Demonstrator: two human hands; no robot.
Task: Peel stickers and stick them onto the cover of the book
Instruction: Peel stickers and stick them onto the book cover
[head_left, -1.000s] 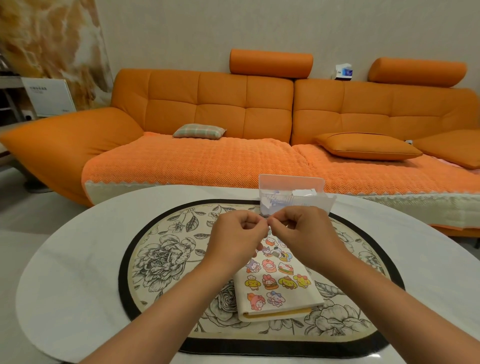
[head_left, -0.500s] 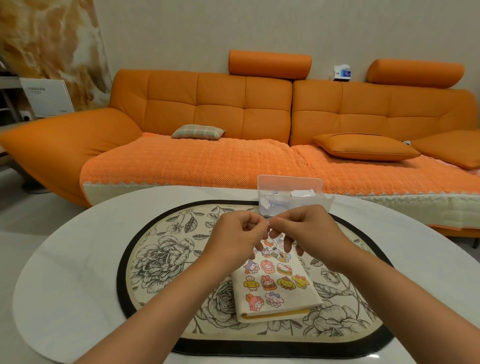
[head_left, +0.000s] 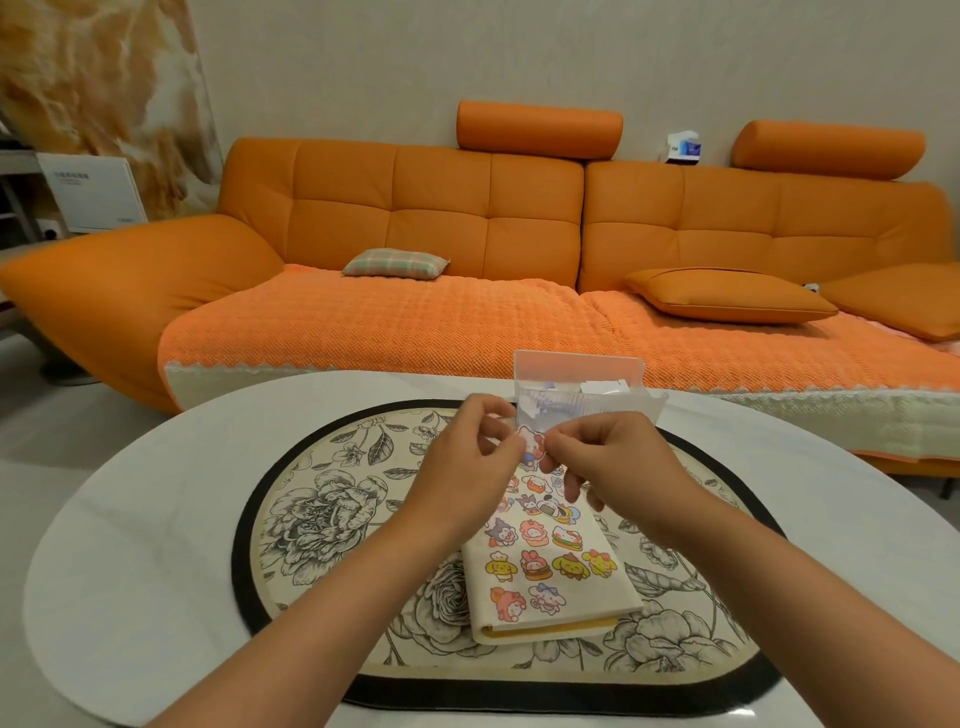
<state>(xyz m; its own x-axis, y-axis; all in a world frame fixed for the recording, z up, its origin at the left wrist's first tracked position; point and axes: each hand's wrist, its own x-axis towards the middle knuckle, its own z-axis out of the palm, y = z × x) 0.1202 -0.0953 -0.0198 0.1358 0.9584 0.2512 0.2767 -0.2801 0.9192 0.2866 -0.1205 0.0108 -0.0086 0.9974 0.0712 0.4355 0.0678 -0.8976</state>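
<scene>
The left hand (head_left: 467, 467) and right hand (head_left: 613, 457) have drawn slightly apart. A sticker (head_left: 531, 446) (a white cartoon figure) now shows pinched between them, where their fingertips earlier met and hid it. The right hand's lower fingers have uncurled.

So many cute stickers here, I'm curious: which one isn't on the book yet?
The white cartoon sticker pinched between left hand and right hand; the rest lie flat on the book.
</scene>
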